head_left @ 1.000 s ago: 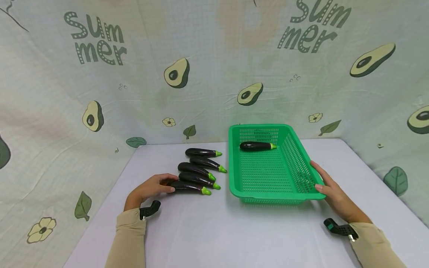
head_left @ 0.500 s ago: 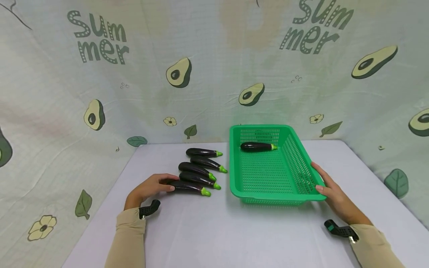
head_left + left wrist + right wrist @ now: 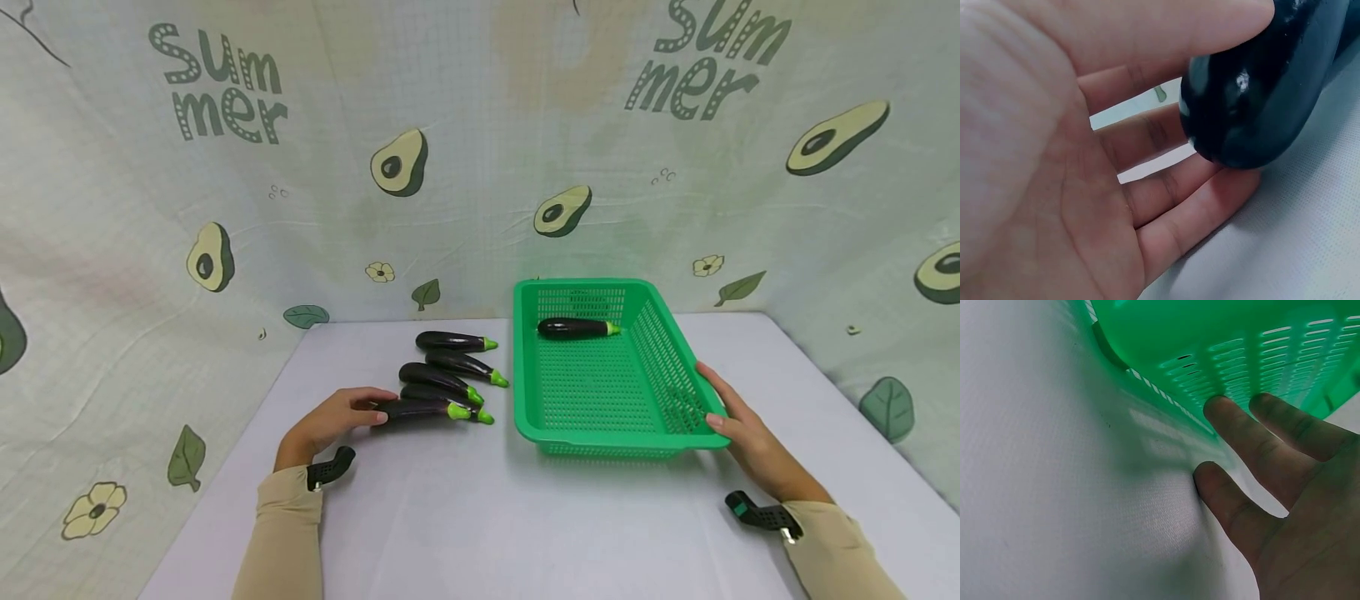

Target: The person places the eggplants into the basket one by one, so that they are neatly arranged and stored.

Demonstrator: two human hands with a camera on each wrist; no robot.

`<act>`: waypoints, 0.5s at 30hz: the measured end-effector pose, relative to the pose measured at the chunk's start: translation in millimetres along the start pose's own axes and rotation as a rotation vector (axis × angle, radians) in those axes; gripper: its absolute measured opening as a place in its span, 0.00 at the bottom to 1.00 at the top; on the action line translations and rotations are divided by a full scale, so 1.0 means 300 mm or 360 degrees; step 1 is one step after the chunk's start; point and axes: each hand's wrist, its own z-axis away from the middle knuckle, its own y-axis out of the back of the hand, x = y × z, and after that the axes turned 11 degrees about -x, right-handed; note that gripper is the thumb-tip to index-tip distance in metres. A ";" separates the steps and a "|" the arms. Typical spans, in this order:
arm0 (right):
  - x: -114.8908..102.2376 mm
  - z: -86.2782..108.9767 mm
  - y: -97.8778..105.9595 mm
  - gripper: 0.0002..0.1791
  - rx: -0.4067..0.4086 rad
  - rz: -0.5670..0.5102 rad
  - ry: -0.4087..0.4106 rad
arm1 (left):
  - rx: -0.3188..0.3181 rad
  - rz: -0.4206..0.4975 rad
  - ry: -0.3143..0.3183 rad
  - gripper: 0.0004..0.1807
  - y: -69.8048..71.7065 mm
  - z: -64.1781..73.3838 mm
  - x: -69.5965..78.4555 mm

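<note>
The green basket (image 3: pixel 524 375), one eggplant (image 3: pixel 573 328) inside, is held by the right hand (image 3: pixel 752 437); a partly hidden eggplant (image 3: pixel 420 409) is pinched by the left hand (image 3: pixel 330 421).

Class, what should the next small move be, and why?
Probably lift the held eggplant and carry it right into the green basket, in front of the lone eggplant inside. The left hand has it by the blunt end, the right hand holds the basket's near right corner, and most of the basket floor is bare.
</note>
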 end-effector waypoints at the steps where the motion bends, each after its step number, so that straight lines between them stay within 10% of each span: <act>1: 0.000 0.000 0.000 0.38 0.0001 -0.0001 -0.0003 | 0.0002 0.0001 0.0001 0.24 0.000 0.000 0.001; 15: -0.004 -0.001 -0.004 0.38 0.0010 -0.0014 -0.0025 | -0.0047 0.0350 -0.0145 0.25 -0.015 -0.013 0.019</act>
